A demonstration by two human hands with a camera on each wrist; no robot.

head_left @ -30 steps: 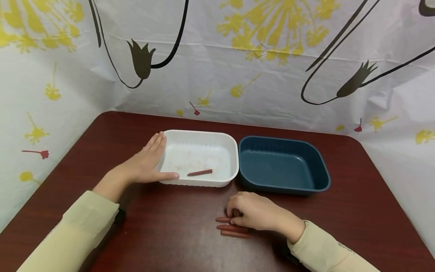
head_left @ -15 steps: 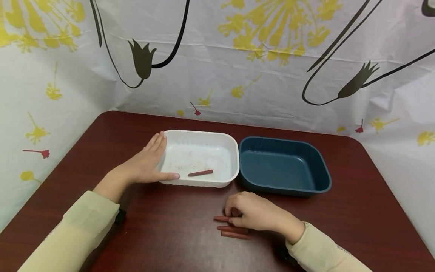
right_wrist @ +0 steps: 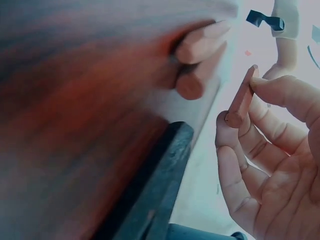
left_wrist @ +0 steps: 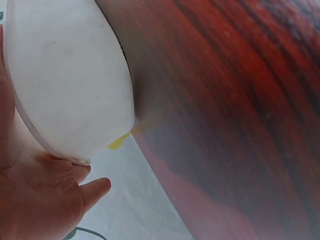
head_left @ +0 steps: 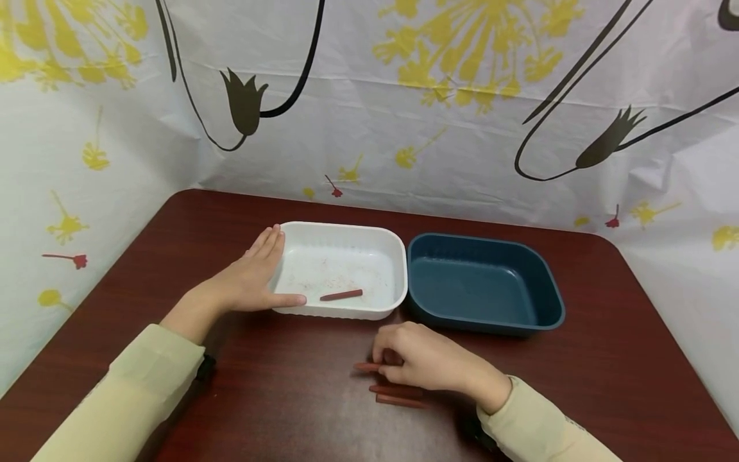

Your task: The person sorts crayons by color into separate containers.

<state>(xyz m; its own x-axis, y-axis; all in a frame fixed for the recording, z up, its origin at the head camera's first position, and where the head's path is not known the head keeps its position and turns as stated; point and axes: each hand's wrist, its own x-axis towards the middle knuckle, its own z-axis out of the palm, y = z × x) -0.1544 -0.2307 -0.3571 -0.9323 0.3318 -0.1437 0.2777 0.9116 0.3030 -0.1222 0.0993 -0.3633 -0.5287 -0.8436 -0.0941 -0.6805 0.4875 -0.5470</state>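
My right hand [head_left: 430, 359] pinches a reddish-brown crayon [right_wrist: 241, 102] between thumb and fingertips, low in front of the two trays; in the head view its pointed end [head_left: 364, 367] sticks out to the left. Two similar crayons, one [head_left: 396, 390] behind the other [head_left: 399, 402], lie side by side on the table just below that hand. My left hand [head_left: 245, 279] rests on the left end of the white tray [head_left: 323, 260], fingers straight along the end and thumb on the front rim. One crayon [head_left: 341, 295] lies inside this tray, among reddish specks.
A dark blue tray [head_left: 479, 282] with nothing in it stands right beside the white one. Both sit on a glossy red-brown table [head_left: 277, 385]. A white sheet [head_left: 369, 109] with yellow and dark flower prints hangs behind and at both sides.
My right hand has moved slightly left and back with the pinched crayon, away from the two lying ones. The left hand stays on the white tray.
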